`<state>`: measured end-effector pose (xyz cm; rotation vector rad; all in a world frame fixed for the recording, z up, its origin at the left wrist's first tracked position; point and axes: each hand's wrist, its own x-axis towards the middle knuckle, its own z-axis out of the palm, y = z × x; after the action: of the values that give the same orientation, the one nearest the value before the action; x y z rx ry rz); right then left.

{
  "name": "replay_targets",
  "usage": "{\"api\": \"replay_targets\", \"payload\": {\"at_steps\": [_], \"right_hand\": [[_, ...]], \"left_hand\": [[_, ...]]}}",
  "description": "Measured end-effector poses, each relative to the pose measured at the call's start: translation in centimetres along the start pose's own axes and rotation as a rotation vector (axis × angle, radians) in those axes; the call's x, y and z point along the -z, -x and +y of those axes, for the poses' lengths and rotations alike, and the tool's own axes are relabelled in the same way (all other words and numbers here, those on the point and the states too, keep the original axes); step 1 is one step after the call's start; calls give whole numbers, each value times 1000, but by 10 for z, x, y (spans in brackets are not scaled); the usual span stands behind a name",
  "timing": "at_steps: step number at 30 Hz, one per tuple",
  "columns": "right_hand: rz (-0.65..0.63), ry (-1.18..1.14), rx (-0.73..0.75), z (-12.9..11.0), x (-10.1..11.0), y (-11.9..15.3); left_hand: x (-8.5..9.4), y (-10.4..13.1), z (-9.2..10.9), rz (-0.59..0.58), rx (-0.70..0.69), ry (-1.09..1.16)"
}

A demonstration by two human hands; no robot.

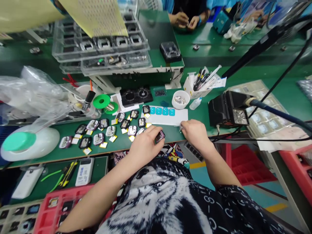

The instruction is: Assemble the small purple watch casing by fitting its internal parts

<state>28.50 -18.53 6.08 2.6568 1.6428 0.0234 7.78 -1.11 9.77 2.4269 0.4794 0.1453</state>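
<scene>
Printed shirt fills the bottom of the view, and just past it both hands work at the near edge of the green bench (207, 110). Left hand (143, 144) is curled around a small watch case (159, 136), pinching it at the fingertips with its face turned up and out, likely so it can be looked at and worked on from the other side. Right hand (195, 133) sits just beside it, fingers drawn together near the corner of the white strip (168, 119); something thin may be pinched there, but I cannot tell whether it grips anything. That strip carries a row of blue pads (162, 111), lying flat and close, handy for the right hand. To the left, more cases (102, 131) are spread in loose rows, each with a yellow tab (104, 145) beside it, which looks like a way of keeping every piece with its own label. A white cup (180, 99) of small parts stands behind the strip, near enough to dip into. Farther back sit stacked clear trays (102, 45) and a pen holder (198, 86); a black box (227, 109) rests off to the right. Across the bench, another person's hands (186, 20) are busy with their own piece.
</scene>
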Motion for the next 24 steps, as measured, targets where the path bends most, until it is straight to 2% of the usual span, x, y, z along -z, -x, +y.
{"api": "replay_targets", "payload": {"at_steps": [4, 8, 13, 19, 24], "right_hand": [[58, 36, -50, 10, 2, 9], [93, 75, -135, 28, -1, 14], [101, 92, -190, 41, -6, 10], [117, 87, -194, 48, -4, 5], [155, 82, -201, 51, -2, 7]], "left_hand": [[-2, -38, 11, -61, 5, -359], [-6, -57, 13, -141, 47, -518], [-12, -68, 9, -201, 79, -564], [-12, -75, 11, -171, 99, -601], [-11, -71, 9, -167, 78, -595]]}}
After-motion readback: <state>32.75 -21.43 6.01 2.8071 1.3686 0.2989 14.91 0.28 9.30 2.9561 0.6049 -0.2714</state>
